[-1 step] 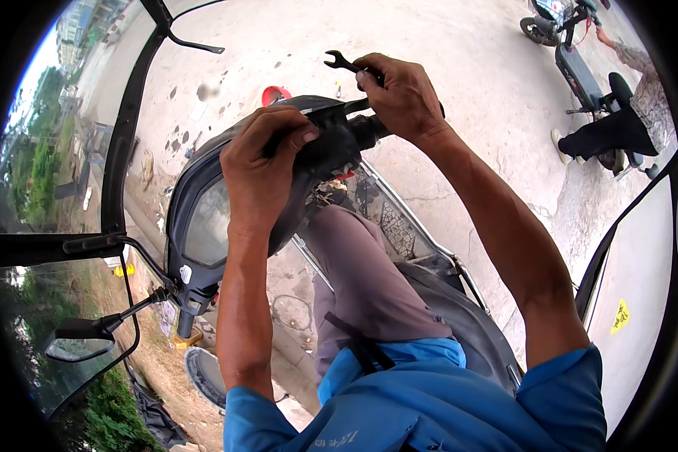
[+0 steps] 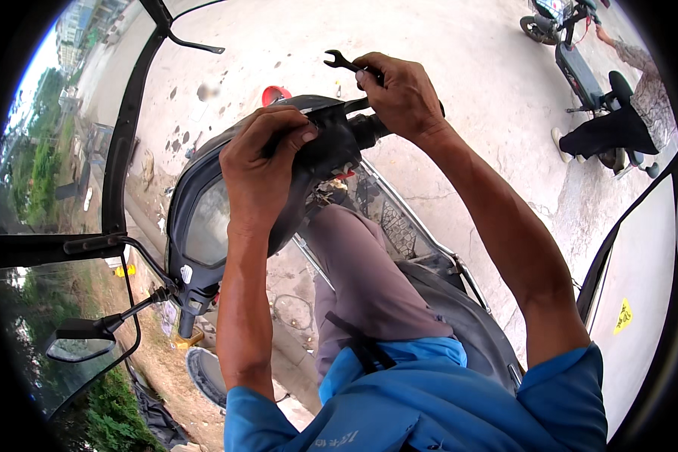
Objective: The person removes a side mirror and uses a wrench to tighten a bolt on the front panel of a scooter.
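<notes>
My right hand [image 2: 407,98] holds a dark open-ended wrench [image 2: 339,60], its forked jaw sticking out to the left past my fingers. That hand is just above the right end of the scooter's handlebar, next to the black grip [image 2: 371,131] and the brake lever [image 2: 356,105]. My left hand [image 2: 258,162] is closed at the black control housing [image 2: 333,143], thumb and fingertips pinched together. Whatever sits between those fingertips is too small and shadowed to make out. The black dashboard [image 2: 209,218] with its display lies beside my left wrist.
A mirror [image 2: 83,339] juts out at the left, near a dark windshield frame [image 2: 114,166]. A red round object [image 2: 275,95] shows beyond the handlebar. My leg [image 2: 361,264] is beside the black seat [image 2: 459,301]. At the far right another person [image 2: 618,128] stands by a parked scooter [image 2: 576,71].
</notes>
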The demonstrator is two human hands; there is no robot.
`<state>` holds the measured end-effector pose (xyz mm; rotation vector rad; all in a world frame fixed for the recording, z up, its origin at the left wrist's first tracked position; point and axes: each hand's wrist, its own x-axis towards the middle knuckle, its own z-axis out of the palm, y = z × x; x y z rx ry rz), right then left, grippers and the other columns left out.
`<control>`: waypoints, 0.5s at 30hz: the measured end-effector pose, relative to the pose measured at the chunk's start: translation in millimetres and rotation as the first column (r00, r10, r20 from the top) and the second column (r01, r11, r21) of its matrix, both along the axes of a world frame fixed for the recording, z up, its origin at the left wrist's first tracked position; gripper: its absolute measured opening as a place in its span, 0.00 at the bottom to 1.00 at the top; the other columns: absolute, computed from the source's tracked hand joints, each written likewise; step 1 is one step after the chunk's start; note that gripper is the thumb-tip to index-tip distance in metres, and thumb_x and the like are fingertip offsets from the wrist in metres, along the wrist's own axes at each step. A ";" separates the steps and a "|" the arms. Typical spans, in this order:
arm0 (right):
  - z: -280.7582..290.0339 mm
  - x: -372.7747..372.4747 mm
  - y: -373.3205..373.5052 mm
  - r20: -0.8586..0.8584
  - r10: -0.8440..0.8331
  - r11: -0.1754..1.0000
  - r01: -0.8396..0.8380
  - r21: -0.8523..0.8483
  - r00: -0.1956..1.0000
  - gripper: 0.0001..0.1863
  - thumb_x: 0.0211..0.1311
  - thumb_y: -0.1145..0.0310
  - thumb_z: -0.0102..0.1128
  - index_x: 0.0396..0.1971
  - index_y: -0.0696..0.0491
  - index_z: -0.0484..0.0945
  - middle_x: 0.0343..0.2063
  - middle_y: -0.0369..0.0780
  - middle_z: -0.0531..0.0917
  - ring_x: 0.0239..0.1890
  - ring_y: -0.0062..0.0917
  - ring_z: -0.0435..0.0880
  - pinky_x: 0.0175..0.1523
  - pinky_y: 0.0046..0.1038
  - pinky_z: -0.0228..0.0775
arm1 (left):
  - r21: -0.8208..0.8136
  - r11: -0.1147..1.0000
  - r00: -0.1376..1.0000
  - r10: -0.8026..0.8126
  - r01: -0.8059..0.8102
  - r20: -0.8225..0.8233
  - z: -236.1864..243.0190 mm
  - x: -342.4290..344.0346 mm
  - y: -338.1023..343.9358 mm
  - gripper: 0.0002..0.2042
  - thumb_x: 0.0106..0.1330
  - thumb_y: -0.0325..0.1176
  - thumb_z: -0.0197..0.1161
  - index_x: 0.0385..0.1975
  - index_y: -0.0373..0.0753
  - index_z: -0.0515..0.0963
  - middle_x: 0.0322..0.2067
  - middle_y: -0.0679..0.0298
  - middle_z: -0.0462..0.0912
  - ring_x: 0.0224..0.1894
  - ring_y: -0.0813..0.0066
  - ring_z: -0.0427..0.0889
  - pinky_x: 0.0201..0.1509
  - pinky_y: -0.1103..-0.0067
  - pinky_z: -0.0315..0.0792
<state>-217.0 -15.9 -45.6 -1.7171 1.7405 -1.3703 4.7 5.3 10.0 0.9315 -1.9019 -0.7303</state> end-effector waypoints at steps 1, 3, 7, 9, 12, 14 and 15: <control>1.9 -1.1 1.0 -0.008 -0.001 1.000 0.002 0.024 1.000 0.15 0.66 0.64 0.58 0.45 0.55 0.86 0.26 0.47 0.87 0.29 0.43 0.86 0.41 0.40 0.77 | 0.001 1.000 1.000 -0.002 0.002 0.004 -1.1 0.8 -0.7 0.08 0.62 0.12 0.67 0.38 0.29 0.82 0.38 0.62 0.86 0.41 0.78 0.84 0.50 0.81 0.78; 3.0 -1.6 1.8 -0.010 -0.001 0.999 0.001 0.045 1.000 0.14 0.67 0.64 0.58 0.45 0.55 0.86 0.27 0.47 0.87 0.30 0.43 0.86 0.41 0.40 0.77 | -0.017 1.000 1.000 -0.017 0.017 0.013 -2.0 2.5 -3.3 0.08 0.63 0.11 0.66 0.39 0.28 0.83 0.41 0.60 0.86 0.43 0.77 0.85 0.52 0.80 0.79; -4.3 -5.6 -0.7 -0.023 -0.019 0.998 0.017 -0.067 1.000 0.12 0.69 0.67 0.61 0.46 0.57 0.86 0.22 0.41 0.84 0.22 0.23 0.78 0.31 0.29 0.70 | 0.005 1.000 0.999 -0.003 0.003 -0.050 -2.2 -2.6 -2.2 0.08 0.59 0.16 0.70 0.37 0.34 0.86 0.38 0.62 0.89 0.42 0.74 0.86 0.51 0.78 0.78; -4.3 -4.8 -1.1 -0.016 -0.020 0.997 0.018 -0.075 1.000 0.12 0.69 0.67 0.61 0.46 0.57 0.86 0.21 0.41 0.84 0.21 0.23 0.78 0.31 0.29 0.70 | -0.028 1.000 1.000 -0.008 0.008 -0.029 -1.5 -2.5 -1.1 0.08 0.60 0.16 0.70 0.38 0.34 0.86 0.38 0.62 0.89 0.44 0.75 0.86 0.52 0.78 0.78; -2.5 -4.5 -1.1 -0.026 -0.014 0.999 0.013 -0.033 1.000 0.12 0.69 0.67 0.61 0.46 0.57 0.85 0.21 0.42 0.84 0.21 0.24 0.79 0.30 0.30 0.70 | 0.003 0.998 0.996 -0.067 0.068 -0.064 -1.3 0.5 -3.6 0.09 0.61 0.17 0.70 0.40 0.34 0.85 0.38 0.62 0.88 0.43 0.75 0.86 0.52 0.78 0.78; -1.8 -3.4 -0.6 -0.023 -0.021 0.999 0.020 -0.039 1.000 0.12 0.69 0.67 0.61 0.46 0.57 0.85 0.21 0.42 0.84 0.21 0.25 0.79 0.31 0.30 0.70 | 0.029 0.999 0.997 -0.039 0.041 -0.067 2.0 -3.2 1.8 0.09 0.60 0.18 0.71 0.40 0.33 0.85 0.38 0.62 0.88 0.42 0.76 0.85 0.51 0.79 0.78; -2.0 -3.0 -1.4 -0.019 -0.024 0.999 0.023 -0.039 1.000 0.12 0.69 0.67 0.61 0.46 0.57 0.85 0.21 0.42 0.84 0.21 0.25 0.79 0.31 0.30 0.70 | 0.054 0.998 0.998 -0.008 0.012 -0.070 3.5 -5.0 3.8 0.09 0.60 0.18 0.71 0.40 0.33 0.85 0.38 0.63 0.88 0.41 0.76 0.85 0.50 0.79 0.78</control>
